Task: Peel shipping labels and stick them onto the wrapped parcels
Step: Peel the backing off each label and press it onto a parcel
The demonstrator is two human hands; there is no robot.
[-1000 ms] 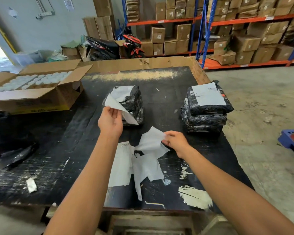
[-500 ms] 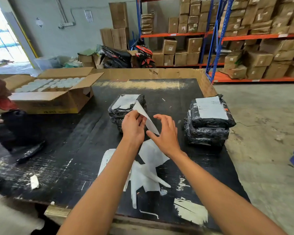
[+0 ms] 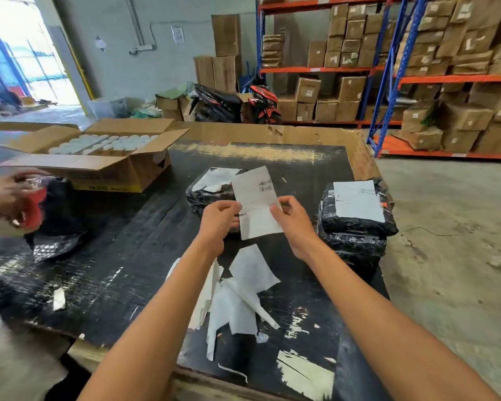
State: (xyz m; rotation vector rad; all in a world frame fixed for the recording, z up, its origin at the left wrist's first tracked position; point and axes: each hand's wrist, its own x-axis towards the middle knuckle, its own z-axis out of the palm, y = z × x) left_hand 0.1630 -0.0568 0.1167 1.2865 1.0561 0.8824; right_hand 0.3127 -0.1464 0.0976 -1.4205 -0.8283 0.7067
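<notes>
- The left hand and the right hand hold a white rectangular paper shipping label with faint black print between them at the centre of the frame. Each pinches one side edge, thumb against curled fingers, and the two hands stay apart by the width of the sheet. Held this way the sheet is taut and flat, probably so it can be lined up or its backing started.
- The label hangs in the air, raised off the table, in front of the near edge of a black plastic-wrapped parcel just above centre. This parcel already shows a crumpled white patch on top; whether that is a stuck label or loose paper I cannot tell.
- At the right of the frame sits a stack of black wrapped parcels, the top one bearing a flat white label. I judge these finished and set aside, away from the working spot.
- Below the hands, toward the lower centre, loose white backing sheets lie in an overlapping heap on the scuffed black table, likely dropped there within reach as waste.
- At the upper left an open brown cardboard box of white round lids or jars rests on the table's far side.
- At the left edge another person's hands hold something red beside a black plastic bag; what it is stays unclear.
</notes>
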